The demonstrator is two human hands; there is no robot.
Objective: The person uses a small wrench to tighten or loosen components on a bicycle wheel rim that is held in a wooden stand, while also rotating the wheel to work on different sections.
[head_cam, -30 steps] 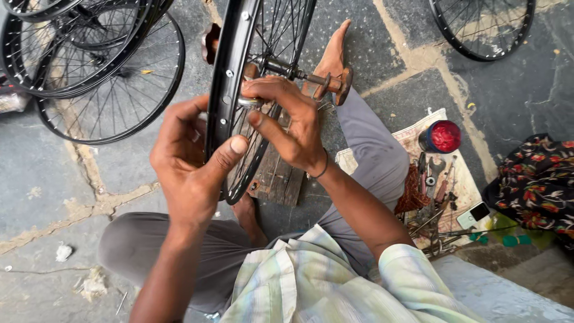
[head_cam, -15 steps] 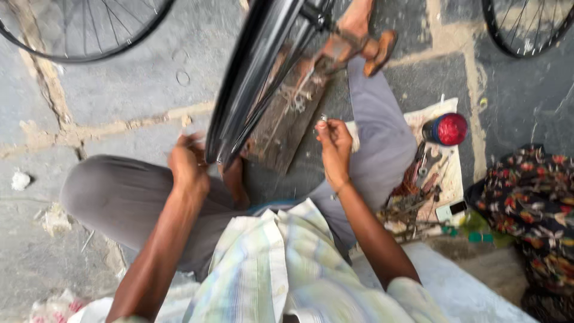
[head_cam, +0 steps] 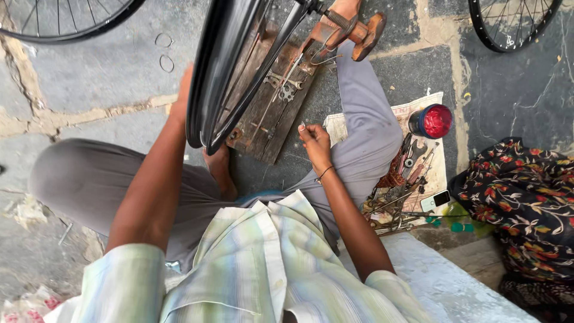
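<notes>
Right hand (head_cam: 315, 142) dropped off rim (head_cam: 209, 90), fingers pinching something small; left hand (head_cam: 181, 96) steadies rim, grip hidden; truing step, likely refit next.

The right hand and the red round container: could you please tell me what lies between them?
In the head view, between the right hand and the red round container lie the person's grey trouser leg and the paper sheet's edge.

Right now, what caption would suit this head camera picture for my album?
Seated on stone paving, a person steadies a black bicycle wheel with the left hand while the right hand pinches something small.
</notes>
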